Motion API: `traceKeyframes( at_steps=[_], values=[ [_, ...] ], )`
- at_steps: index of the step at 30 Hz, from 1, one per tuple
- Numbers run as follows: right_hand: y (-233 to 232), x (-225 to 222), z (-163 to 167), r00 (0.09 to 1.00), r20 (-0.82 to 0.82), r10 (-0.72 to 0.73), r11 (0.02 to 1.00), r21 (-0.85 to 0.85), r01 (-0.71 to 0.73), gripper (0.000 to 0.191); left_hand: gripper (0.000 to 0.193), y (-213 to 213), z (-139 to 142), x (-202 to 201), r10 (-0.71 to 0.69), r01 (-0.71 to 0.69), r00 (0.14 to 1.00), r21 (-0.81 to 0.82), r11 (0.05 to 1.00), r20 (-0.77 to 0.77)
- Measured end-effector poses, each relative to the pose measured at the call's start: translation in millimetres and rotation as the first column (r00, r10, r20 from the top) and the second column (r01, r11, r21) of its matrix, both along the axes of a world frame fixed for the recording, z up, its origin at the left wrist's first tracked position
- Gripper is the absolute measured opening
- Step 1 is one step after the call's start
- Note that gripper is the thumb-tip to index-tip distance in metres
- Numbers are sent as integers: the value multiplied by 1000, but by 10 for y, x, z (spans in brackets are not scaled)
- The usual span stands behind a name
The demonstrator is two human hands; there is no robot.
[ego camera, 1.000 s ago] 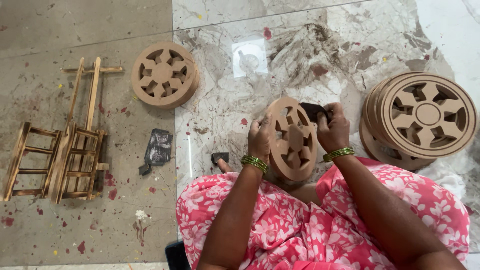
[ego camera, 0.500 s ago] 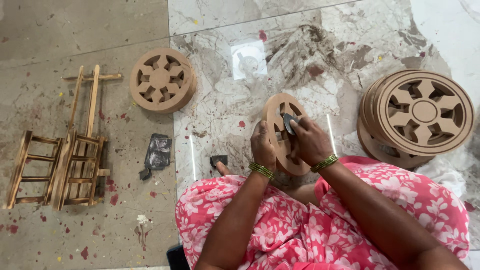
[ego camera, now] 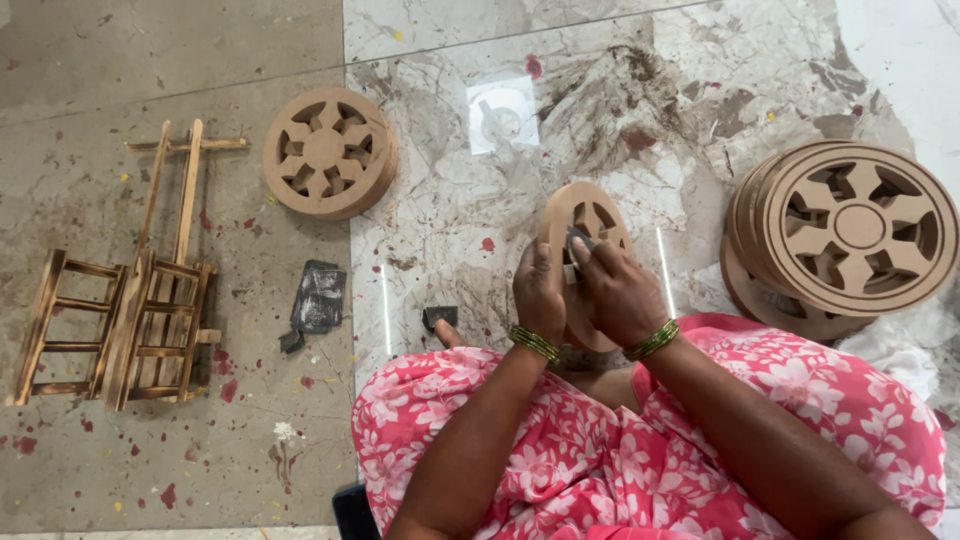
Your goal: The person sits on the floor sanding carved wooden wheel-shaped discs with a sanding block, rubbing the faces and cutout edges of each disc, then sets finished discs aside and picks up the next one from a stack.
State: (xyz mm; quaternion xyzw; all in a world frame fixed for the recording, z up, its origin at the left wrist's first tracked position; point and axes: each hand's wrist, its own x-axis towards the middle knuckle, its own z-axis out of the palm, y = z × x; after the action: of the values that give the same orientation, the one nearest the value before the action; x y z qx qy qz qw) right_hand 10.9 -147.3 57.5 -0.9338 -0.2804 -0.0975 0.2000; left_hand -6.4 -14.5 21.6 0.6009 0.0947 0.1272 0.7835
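— Head view: what are your hands doing?

— Your left hand grips the edge of a round wooden wheel, propped upright on your lap over the marble floor. Your right hand presses a small dark sanding piece against its face, fingers clenched on it.

— And around you?

— A stack of wheels lies to your right, one finished wheel and wooden frames well apart on your left, a dark scrap between.
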Motion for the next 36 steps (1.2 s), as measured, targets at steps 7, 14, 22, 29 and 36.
traceKeyframes(
  at_steps=[7, 14, 22, 29, 36],
  values=[
    [13, -25, 14, 999, 29, -34, 990, -134, 37, 50, 49, 2, 110, -15, 66, -53, 993, 134, 990, -95],
    [30, -71, 90, 991, 124, 40, 999, -7, -40, 48, 49, -38, 66, -54, 38, -35, 999, 172, 984, -14],
    [-243, 301, 18, 885, -392, -251, 959, 24, 282, 24, 47, 241, -189, 167, 75, -65, 982, 62, 996, -176],
    [-386, 386, -90, 932, -294, -211, 821, 464, 332, 17, 42, 332, -159, 255, 45, -21, 913, 63, 998, -404],
    [-326, 389, -70, 930, -294, -222, 775, 525, 351, 14, 42, 200, -324, 214, 138, -128, 900, 52, 990, -413]
  ],
)
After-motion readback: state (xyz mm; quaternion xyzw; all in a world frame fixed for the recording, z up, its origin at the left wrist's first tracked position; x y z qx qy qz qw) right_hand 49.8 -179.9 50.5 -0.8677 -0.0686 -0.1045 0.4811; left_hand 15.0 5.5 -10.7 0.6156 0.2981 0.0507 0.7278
